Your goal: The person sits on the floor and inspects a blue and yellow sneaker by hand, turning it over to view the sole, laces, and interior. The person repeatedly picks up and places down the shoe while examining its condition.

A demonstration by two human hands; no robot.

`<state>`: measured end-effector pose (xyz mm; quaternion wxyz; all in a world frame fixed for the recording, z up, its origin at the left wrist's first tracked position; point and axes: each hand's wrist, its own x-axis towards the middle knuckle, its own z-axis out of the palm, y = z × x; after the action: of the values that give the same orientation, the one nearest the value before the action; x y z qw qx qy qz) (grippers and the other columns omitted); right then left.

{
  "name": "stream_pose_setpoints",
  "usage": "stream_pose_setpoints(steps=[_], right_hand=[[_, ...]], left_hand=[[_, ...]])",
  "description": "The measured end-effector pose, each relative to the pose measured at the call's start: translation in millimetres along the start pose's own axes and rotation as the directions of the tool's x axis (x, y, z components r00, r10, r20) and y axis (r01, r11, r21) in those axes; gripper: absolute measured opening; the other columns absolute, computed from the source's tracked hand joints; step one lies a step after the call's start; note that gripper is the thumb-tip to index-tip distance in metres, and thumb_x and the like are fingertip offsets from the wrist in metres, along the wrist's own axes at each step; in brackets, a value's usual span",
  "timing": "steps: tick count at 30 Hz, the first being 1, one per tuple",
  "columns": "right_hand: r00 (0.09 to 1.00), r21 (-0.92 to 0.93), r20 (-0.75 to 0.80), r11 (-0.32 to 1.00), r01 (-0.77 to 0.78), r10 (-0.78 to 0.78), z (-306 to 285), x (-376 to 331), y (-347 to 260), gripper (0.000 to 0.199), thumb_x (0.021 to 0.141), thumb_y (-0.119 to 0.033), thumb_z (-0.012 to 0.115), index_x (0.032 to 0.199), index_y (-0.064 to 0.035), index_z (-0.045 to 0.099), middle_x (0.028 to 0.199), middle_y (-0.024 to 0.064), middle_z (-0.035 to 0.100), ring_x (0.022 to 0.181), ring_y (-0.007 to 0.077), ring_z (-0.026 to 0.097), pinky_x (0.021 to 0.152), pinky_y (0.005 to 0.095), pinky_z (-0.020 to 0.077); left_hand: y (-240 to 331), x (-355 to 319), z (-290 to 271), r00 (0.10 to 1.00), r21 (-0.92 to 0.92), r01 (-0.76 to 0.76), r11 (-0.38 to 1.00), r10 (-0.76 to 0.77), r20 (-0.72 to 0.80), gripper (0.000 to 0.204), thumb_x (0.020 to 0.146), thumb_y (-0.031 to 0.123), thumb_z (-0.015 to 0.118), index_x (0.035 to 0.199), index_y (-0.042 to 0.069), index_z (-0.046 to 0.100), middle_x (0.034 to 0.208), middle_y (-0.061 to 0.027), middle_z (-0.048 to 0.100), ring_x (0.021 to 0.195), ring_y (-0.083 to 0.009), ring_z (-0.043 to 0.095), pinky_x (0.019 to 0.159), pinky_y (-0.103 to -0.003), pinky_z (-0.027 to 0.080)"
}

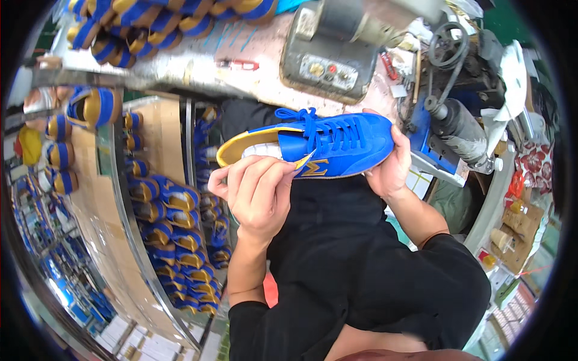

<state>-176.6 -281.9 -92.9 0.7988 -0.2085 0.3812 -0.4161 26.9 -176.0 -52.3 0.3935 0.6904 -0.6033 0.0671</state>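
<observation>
Cupping the toe of the blue shoe with your right hand, seemingly to steady it just above frame centre, your left hand pinches its collar, fingertips partly hidden.

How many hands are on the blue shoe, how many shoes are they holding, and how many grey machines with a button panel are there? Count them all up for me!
Hands: 2, the left hand and the right hand
Held shoe: 1
Grey machine: 1
Total: 4
</observation>
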Motion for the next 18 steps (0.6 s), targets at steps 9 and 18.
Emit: stream_pose_setpoints(steps=[9, 18], right_hand=[[0.975, 0.171, 0.030, 0.962, 0.213, -0.221, 16.2, -2.8, -70.0, 0.058, 0.098, -0.047, 0.037, 0.134, -0.0038, 0.048, 0.109, 0.0103, 0.066, 0.060, 0.0136, 0.059, 0.041, 0.0238, 0.0365], [0.919, 0.164, 0.066, 0.913, 0.374, -0.388, 40.2, 0.2, -84.7, 0.067, 0.101, -0.049, 0.032, 0.143, 0.0032, 0.035, 0.133, 0.0204, 0.054, 0.120, 0.0280, 0.057, 0.095, 0.0369, 0.0489]], left_hand=[[32.2, 102.2, 6.8, 0.979, -0.199, -0.203, 0.959, 0.197, -0.050, 0.021, 0.066, 0.003, 0.082, 0.078, 0.010, 0.066, 0.078, 0.0011, 0.067, 0.080, -0.0188, 0.060, 0.084, -0.033, 0.034], [25.8, 127.1, 1.8, 0.983, -0.298, -0.184, 0.937, 0.168, -0.079, 0.030, 0.060, -0.002, 0.084, 0.081, 0.006, 0.066, 0.079, -0.0036, 0.068, 0.079, -0.0178, 0.060, 0.086, -0.031, 0.035]])
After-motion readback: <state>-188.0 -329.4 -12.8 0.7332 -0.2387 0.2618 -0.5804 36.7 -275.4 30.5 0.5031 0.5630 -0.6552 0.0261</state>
